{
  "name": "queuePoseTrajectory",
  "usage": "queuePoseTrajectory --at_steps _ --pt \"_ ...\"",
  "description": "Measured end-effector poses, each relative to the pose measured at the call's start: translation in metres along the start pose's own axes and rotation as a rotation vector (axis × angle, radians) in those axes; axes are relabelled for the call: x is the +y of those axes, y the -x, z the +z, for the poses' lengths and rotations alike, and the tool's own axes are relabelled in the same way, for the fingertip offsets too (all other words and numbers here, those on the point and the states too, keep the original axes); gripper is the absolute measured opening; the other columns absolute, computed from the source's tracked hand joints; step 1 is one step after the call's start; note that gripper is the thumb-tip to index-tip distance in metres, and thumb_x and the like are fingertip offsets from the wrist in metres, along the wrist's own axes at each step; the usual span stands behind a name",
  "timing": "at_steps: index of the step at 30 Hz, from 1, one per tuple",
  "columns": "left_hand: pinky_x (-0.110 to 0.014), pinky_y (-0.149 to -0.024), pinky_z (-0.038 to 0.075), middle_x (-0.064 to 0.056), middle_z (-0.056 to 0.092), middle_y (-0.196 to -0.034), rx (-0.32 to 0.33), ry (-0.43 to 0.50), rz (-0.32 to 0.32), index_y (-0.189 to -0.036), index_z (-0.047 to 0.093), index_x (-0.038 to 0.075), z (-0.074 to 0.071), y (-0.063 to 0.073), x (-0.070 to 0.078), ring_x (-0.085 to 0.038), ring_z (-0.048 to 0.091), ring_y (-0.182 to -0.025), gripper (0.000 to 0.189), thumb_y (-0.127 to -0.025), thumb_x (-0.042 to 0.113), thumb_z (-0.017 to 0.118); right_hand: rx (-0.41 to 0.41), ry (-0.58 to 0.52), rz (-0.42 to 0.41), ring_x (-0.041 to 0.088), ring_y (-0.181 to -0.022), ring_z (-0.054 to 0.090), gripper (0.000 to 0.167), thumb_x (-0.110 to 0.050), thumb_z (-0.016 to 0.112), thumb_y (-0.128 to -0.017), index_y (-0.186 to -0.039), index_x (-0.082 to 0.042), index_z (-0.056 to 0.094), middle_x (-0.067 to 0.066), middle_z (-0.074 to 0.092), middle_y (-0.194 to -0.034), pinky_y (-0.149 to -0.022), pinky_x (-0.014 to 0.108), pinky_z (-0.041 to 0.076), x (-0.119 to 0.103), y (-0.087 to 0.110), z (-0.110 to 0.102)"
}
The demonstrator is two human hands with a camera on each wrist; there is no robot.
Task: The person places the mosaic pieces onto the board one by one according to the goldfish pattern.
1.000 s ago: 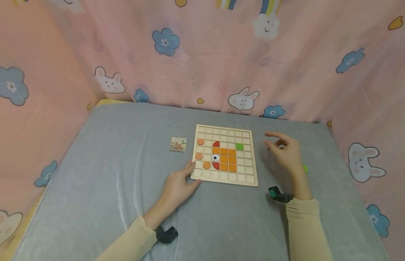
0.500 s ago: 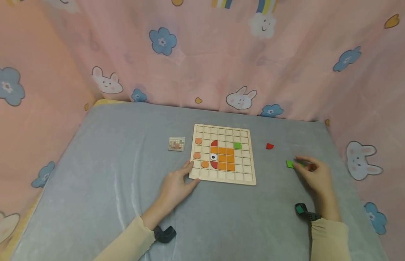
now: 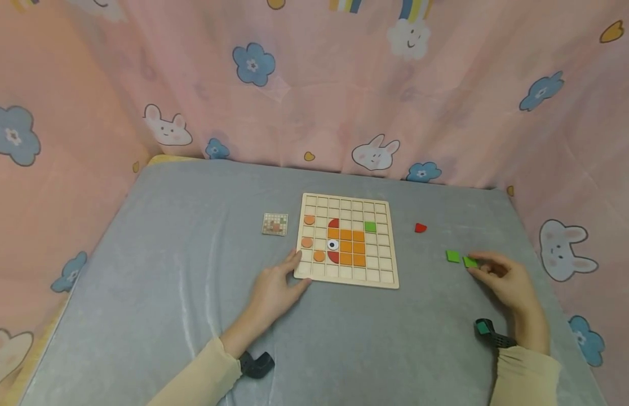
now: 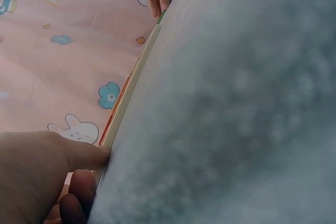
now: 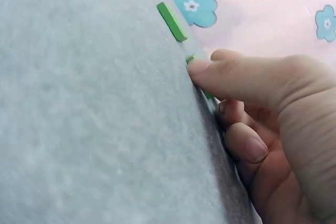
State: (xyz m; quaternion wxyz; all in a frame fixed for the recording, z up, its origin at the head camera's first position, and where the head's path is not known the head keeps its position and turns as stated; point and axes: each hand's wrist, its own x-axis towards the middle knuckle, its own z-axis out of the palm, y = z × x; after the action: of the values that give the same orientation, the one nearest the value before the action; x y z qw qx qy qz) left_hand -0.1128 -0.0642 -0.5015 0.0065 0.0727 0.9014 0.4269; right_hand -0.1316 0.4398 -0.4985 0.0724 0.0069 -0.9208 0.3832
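Note:
On the grey cloth lies a square wooden grid board (image 3: 346, 241) with orange squares, red quarter pieces, orange discs, a green square and an eye piece set in its cells. My left hand (image 3: 275, 285) grips its near left corner, thumb on the front edge, also visible in the left wrist view. Over on the right, my right hand (image 3: 509, 282) pinches a green square tile (image 3: 469, 262) between thumb and fingers at the cloth. In the right wrist view the thumb partly covers that tile. Just left of it lies a second green tile (image 3: 452, 256), apart from the hand.
A red quarter piece (image 3: 420, 228) lies on the cloth between the board and the green tiles. Left of the board is a small pattern card (image 3: 275, 224). A pink printed curtain (image 3: 314, 101) stands behind and at both sides of the table.
My right hand has moved right and toward me, leaving the red quarter piece on the cloth and taking hold of a green tile. My left hand has stayed at the board's corner.

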Motion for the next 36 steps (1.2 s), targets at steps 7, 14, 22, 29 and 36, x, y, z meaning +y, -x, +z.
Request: queuePoseTrajectory --at_steps 7,14,22,29,36 --pt "-0.053 -0.107 0.053 -0.014 0.056 -0.153 0.0 -0.007 0.001 -0.148 0.062 0.005 0.0002 -0.0001 -0.0004 -0.037 0.054 -0.139 0.065 -0.091 0.026 0.085 0.024 0.08 0.001 0.003 -0.072 0.049 0.024 -0.003 0.078 -0.095 -0.117 0.004 0.074 -0.01 0.056 -0.084 -0.061 0.019 0.039 -0.0016 0.0003 -0.0006" --pt "-0.053 -0.106 0.054 -0.014 0.056 -0.153 0.0 -0.012 0.008 -0.148 0.062 0.005 0.0 -0.0001 0.0001 -0.036 0.055 -0.139 0.066 -0.091 0.026 0.086 0.041 0.132 -0.016 0.001 -0.077 0.049 0.02 0.0 0.077 -0.094 -0.114 0.002 0.077 -0.015 0.06 -0.095 -0.064 0.014 0.039 -0.0009 0.0009 0.0" --pt "-0.052 -0.109 0.052 -0.016 0.056 -0.153 0.002 -0.003 -0.001 -0.148 0.062 0.005 0.0003 0.0001 0.0003 -0.035 0.054 -0.14 0.065 -0.091 0.026 0.085 0.059 0.2 0.012 -0.005 -0.081 0.05 0.018 -0.007 0.078 -0.096 -0.113 -0.002 0.08 -0.022 0.06 -0.106 -0.067 0.01 0.04 -0.0021 0.0001 0.001" --pt "-0.053 -0.108 0.052 -0.016 0.057 -0.152 0.007 -0.003 -0.003 -0.148 0.062 0.005 -0.0001 -0.0003 0.0018 -0.036 0.054 -0.14 0.065 -0.091 0.026 0.086 0.066 0.198 0.003 -0.004 -0.08 0.05 0.017 -0.009 0.078 -0.096 -0.112 -0.002 0.08 -0.028 0.058 -0.104 -0.066 0.011 0.04 -0.0032 -0.0013 -0.0006" --pt "-0.052 -0.109 0.052 -0.017 0.055 -0.153 -0.002 0.006 0.0 -0.148 0.062 0.003 -0.0007 -0.0006 0.0019 -0.036 0.053 -0.14 0.065 -0.091 0.025 0.086 0.054 0.176 -0.034 -0.018 -0.093 0.049 0.019 -0.013 0.079 -0.097 -0.113 -0.004 0.081 -0.032 0.058 -0.108 -0.075 0.003 0.04 -0.008 -0.003 -0.0024"
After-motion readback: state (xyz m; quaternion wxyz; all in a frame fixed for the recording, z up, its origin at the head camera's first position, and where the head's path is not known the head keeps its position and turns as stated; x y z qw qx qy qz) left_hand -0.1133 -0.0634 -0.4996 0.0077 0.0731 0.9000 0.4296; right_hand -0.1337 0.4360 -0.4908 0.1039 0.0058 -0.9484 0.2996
